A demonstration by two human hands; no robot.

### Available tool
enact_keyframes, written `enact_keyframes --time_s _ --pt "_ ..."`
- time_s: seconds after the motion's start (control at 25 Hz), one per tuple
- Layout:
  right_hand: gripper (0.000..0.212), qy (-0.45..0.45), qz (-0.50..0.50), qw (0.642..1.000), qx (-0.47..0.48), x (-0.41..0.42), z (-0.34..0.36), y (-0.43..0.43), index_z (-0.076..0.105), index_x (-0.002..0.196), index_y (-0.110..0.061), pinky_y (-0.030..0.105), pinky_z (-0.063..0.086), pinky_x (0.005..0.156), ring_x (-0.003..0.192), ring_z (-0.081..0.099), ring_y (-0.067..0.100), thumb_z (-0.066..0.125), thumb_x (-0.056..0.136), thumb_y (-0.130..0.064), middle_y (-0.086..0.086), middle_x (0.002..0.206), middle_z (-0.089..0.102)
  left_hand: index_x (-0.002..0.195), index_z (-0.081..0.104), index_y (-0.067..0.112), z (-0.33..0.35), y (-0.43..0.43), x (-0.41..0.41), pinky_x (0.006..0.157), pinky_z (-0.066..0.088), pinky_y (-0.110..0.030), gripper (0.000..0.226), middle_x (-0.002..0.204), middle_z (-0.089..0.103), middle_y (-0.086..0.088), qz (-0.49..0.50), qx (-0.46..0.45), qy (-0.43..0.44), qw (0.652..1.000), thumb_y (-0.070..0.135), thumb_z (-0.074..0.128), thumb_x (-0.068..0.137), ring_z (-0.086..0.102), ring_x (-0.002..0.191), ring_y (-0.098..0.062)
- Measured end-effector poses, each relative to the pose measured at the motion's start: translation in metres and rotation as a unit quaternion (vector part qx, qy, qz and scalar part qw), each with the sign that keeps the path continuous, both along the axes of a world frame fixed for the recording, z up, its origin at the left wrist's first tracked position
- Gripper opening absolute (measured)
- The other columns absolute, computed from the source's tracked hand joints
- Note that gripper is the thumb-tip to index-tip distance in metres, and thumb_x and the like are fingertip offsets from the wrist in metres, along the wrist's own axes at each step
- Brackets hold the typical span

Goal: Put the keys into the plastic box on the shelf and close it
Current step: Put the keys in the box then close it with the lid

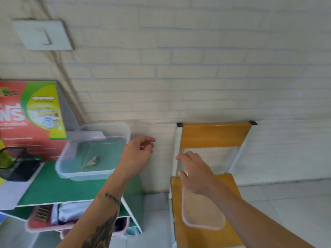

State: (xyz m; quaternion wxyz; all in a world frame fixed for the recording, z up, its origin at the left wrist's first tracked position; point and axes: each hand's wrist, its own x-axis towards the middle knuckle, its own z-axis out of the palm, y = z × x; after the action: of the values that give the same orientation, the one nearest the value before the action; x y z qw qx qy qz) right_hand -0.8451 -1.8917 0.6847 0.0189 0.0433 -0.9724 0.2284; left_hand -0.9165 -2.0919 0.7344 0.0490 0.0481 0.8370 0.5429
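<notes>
A clear plastic box (62,167) stands open on the green shelf top (59,188), with the keys (90,162) lying on its bottom. My left hand (138,151) hovers just right of the box's rim, fingers loosely curled and holding nothing. The box's clear lid (203,216) lies flat on the seat of a yellow chair (215,135) to the right. My right hand (194,173) is spread open above the chair seat, over the lid's far end, and I cannot tell whether it touches the lid.
A red and green cardboard box (32,120) stands behind the plastic box. A black mesh holder (17,163) sits at the shelf's left. Pink baskets (43,222) fill the lower shelves. A brick wall (179,77) runs behind; tiled floor lies at the right.
</notes>
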Motion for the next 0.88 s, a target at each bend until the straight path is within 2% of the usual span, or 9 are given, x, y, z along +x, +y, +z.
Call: enact_keyframes --time_s 0.08,0.16,0.24,0.36,0.48,0.64,0.76,0.88 --pt "0.046 -0.037 -0.020 0.999 0.005 0.010 -0.017 0.038 0.045 0.135 -0.021 0.036 0.042 0.096 0.120 0.040 0.021 0.053 0.090 -0.024 -0.001 0.130 0.045 0.098 0.070 0.027 -0.018 0.037 0.011 0.061 0.045 -0.008 0.024 0.091 0.073 0.003 -0.010 -0.032 -0.013 0.999 0.010 0.054 0.092 0.070 0.080 -0.011" --pt "0.048 -0.074 -0.041 0.996 0.003 0.022 -0.037 0.074 0.044 0.136 -0.021 0.036 0.042 0.096 0.121 0.039 0.022 0.053 0.089 -0.024 0.000 0.130 0.044 0.104 0.069 0.028 -0.047 0.074 0.023 0.064 0.048 -0.017 0.026 0.093 0.071 0.002 -0.009 -0.064 -0.048 0.997 0.015 0.051 0.092 0.069 0.079 -0.013" --pt "0.050 -0.116 -0.064 0.991 0.007 0.031 -0.060 0.100 0.044 0.137 -0.020 0.037 0.042 0.097 0.123 0.038 0.023 0.054 0.088 -0.023 0.002 0.132 0.043 0.116 0.064 0.028 -0.082 0.105 0.038 0.074 0.055 -0.030 0.030 0.100 0.069 -0.001 -0.009 -0.096 -0.096 0.991 0.019 0.048 0.092 0.068 0.082 -0.019" --pt "0.049 -0.172 -0.099 0.980 0.023 0.040 -0.098 0.129 0.043 0.135 -0.019 0.040 0.041 0.100 0.126 0.037 0.028 0.055 0.088 -0.024 0.005 0.135 0.042 0.137 0.048 0.022 -0.140 0.141 0.062 0.098 0.048 -0.041 0.045 0.128 0.056 -0.009 -0.064 -0.178 -0.148 0.971 0.024 0.049 0.093 0.058 0.111 -0.028" --pt "0.051 -0.233 -0.144 0.961 0.019 0.039 -0.149 0.143 0.039 0.137 -0.022 0.043 0.043 0.099 0.130 0.033 0.030 0.055 0.089 -0.025 0.006 0.141 0.036 0.146 0.032 0.022 -0.196 0.163 0.071 0.107 0.038 -0.046 0.054 0.147 0.039 -0.009 -0.108 -0.263 -0.171 0.943 0.031 0.044 0.094 0.043 0.130 -0.031" --pt "0.060 -0.277 -0.182 0.943 -0.008 0.035 -0.237 0.143 0.029 0.142 -0.028 0.051 0.043 0.101 0.138 0.022 0.036 0.054 0.088 -0.027 0.010 0.152 0.020 0.149 0.021 0.025 -0.282 0.177 0.065 0.105 0.039 -0.049 0.062 0.155 0.023 -0.008 -0.136 -0.355 -0.153 0.912 0.040 0.042 0.093 0.036 0.133 -0.033" --pt "0.064 -0.279 -0.221 0.934 -0.013 0.036 -0.301 0.143 0.023 0.140 -0.032 0.059 0.043 0.100 0.137 0.019 0.039 0.056 0.085 -0.029 0.010 0.150 0.015 0.150 0.012 0.026 -0.348 0.183 0.058 0.109 0.035 -0.048 0.067 0.159 0.012 -0.010 -0.181 -0.417 -0.110 0.884 0.045 0.041 0.092 0.028 0.139 -0.033" --pt "0.065 -0.246 -0.280 0.928 -0.015 0.036 -0.343 0.145 0.023 0.138 -0.032 0.059 0.046 0.095 0.132 0.026 0.040 0.056 0.082 -0.027 0.014 0.146 0.018 0.149 0.011 0.024 -0.396 0.183 0.050 0.105 0.039 -0.045 0.070 0.154 0.018 -0.012 -0.207 -0.441 -0.084 0.869 0.045 0.043 0.089 0.032 0.134 -0.032"
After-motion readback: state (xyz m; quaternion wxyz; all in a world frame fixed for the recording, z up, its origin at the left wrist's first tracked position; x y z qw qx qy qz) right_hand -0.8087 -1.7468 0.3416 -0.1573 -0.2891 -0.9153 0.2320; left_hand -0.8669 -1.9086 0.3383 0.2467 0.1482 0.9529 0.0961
